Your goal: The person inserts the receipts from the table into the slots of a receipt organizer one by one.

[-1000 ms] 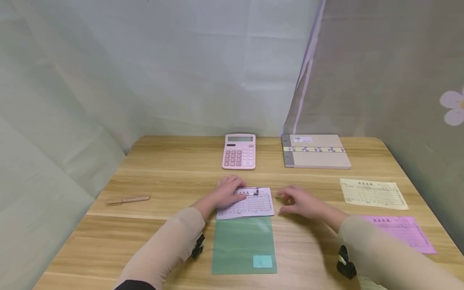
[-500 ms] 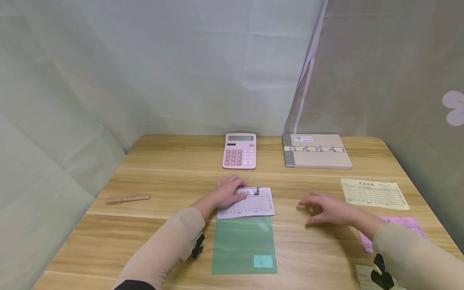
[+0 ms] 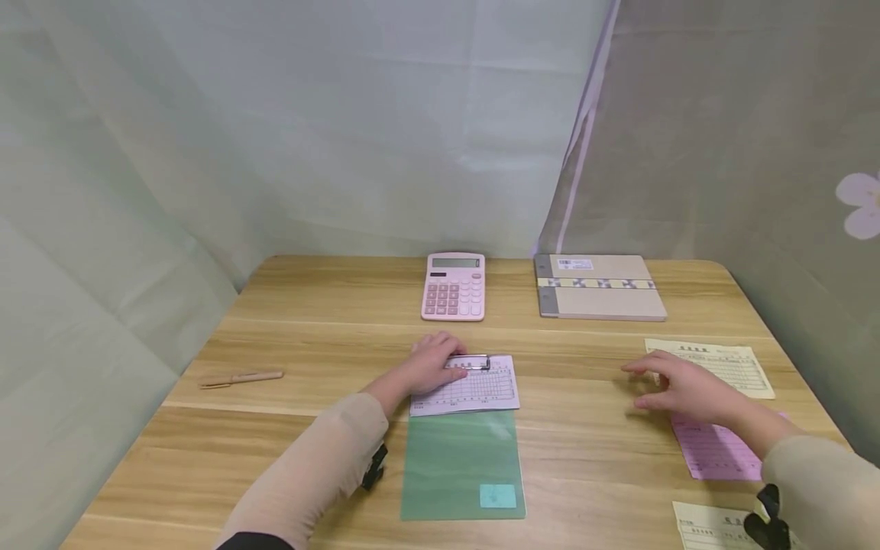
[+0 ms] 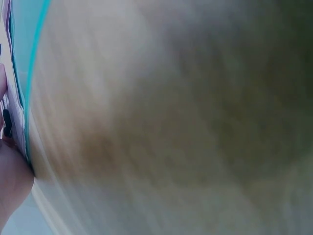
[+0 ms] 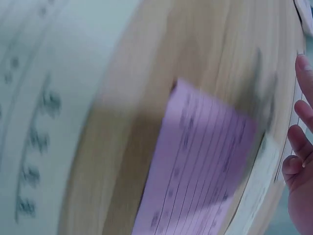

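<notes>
In the head view a translucent green clipboard (image 3: 462, 466) lies at the front middle of the table. Pale lilac printed forms (image 3: 481, 393) sit under its metal clip (image 3: 474, 363). My left hand (image 3: 435, 365) holds the clipboard's top left, thumb below the clip and fingers above it. My right hand (image 3: 687, 386) hovers over the table on the right with fingers loosely bent and nothing between them. Beneath and behind it are a yellow form (image 3: 736, 370) and a pink form (image 3: 715, 451). In the right wrist view its fingers (image 5: 299, 139) show at the right edge.
A pink calculator (image 3: 454, 286) and a beige notebook (image 3: 601, 286) lie along the back. A brown pen (image 3: 241, 380) is at far left. Another pale form (image 3: 711, 527) lies at front right, partly cut off by the frame. A fabric curtain (image 3: 385, 137) hangs behind the table.
My right hand has moved right, from beside the clipboard to above the yellow and pink forms. The left hand has stayed on the clipboard.
</notes>
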Demonstrator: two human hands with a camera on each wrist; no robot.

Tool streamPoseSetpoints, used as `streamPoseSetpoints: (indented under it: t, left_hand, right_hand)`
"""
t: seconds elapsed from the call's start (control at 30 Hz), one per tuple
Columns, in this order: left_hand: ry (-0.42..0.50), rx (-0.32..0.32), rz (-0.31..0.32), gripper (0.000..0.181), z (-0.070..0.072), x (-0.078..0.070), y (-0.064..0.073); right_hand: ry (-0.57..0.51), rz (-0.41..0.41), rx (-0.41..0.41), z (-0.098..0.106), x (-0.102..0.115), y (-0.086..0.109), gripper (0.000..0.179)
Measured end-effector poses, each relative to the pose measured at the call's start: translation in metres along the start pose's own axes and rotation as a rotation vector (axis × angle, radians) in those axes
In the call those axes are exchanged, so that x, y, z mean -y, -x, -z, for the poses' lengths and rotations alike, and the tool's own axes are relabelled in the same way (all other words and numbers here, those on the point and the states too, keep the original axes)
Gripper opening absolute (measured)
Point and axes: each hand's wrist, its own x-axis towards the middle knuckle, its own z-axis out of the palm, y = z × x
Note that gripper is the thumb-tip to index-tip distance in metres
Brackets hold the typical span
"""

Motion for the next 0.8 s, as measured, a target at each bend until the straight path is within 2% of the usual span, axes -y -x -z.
streamPoseSetpoints:
  t: [0.17,0.3,0.43,0.8]
  left_hand:
    - [-0.008,-0.006,-0.001,0.04,-0.001,0.001,0.0]
    - [0.004,-0.008,-0.01,0.04,-0.001,0.001,0.0]
    - [-0.003,-0.001,-0.006,0.041,-0.001,0.001,0.001]
    - [-0.003,0.003,0.006,0.041,-0.001,0.0,0.0]
  right_hand:
    - [0.045,-0.08,-0.021,0.013,-0.02,0.008,0.059]
    - [0.094,-0.107,-0.047,0.022,-0.036,0.014,0.057]
    - [0.106,-0.132,-0.074,0.03,-0.05,0.02,0.055]
    - [0.098,-0.228,-0.059,0.042,-0.082,0.035,0.061]
